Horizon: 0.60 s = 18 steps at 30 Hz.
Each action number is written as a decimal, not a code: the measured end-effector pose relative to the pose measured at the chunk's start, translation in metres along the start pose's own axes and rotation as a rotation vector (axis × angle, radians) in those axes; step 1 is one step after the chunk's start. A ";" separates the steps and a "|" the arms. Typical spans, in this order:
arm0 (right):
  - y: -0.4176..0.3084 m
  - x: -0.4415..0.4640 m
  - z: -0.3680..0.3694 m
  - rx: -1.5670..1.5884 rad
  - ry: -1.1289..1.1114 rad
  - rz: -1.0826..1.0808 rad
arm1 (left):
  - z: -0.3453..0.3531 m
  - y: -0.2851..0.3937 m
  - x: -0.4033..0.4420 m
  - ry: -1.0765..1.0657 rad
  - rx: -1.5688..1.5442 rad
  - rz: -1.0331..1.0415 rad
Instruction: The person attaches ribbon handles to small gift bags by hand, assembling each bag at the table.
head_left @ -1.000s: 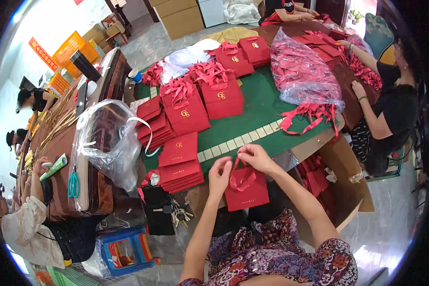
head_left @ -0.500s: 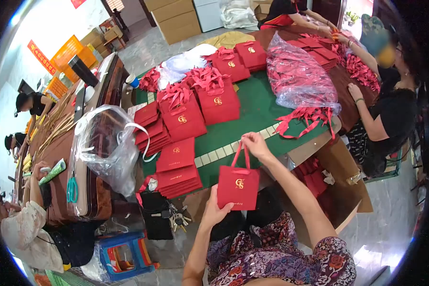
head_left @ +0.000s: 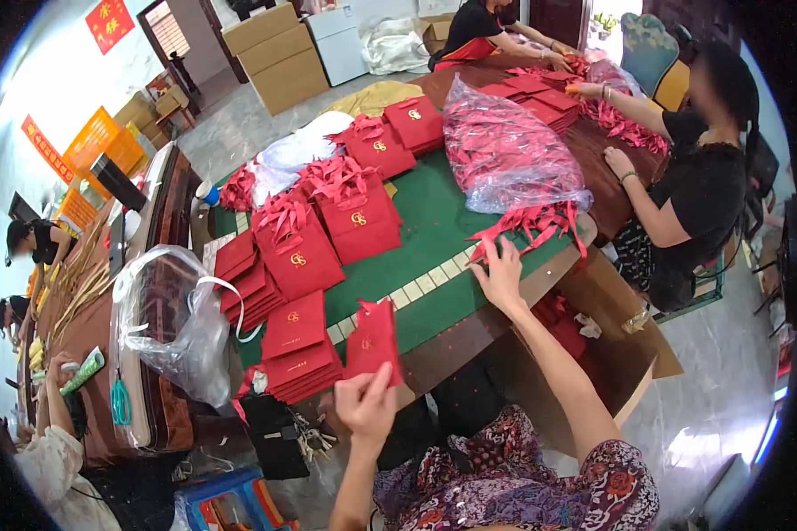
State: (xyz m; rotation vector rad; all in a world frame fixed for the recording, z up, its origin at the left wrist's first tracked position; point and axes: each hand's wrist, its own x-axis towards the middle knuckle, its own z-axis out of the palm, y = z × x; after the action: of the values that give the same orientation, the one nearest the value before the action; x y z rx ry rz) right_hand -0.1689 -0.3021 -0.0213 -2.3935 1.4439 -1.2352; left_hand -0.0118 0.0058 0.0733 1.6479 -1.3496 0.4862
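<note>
Head; left grip [head_left: 366, 403] pinches red bag [head_left: 370, 341] by near edge; right grip [head_left: 503, 274] spread, near ribbons [head_left: 540, 223].

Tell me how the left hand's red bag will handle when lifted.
The red bag is probably light: the left hand alone holds it, near its lower end. Its panel seems fairly stiff, extending past that grip without folding. Its ribbon may flop, like those slumped on nearby bags.

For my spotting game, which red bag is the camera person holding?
The red bag in their left hand, just right of the flat stack in the picture; the bags grouped on the green tabletop have no hand on them.
</note>
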 end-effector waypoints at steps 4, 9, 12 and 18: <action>0.004 0.005 0.023 0.082 -0.057 -0.212 | 0.037 0.005 -0.026 -0.249 0.037 0.033; -0.025 -0.026 0.012 0.146 -0.128 -0.200 | 0.054 0.012 -0.048 -0.368 0.058 -0.050; -0.034 -0.041 -0.004 0.138 -0.174 -0.232 | 0.062 0.010 -0.047 -0.427 0.088 -0.059; -0.090 -0.067 -0.052 0.735 -0.432 -0.055 | 0.071 0.006 -0.038 -0.397 -0.206 -0.295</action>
State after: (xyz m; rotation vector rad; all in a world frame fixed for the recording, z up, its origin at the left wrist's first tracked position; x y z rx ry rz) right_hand -0.1560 -0.1847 0.0145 -2.0032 0.6455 -0.9408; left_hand -0.0459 -0.0320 0.0114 1.7875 -1.3491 -0.1597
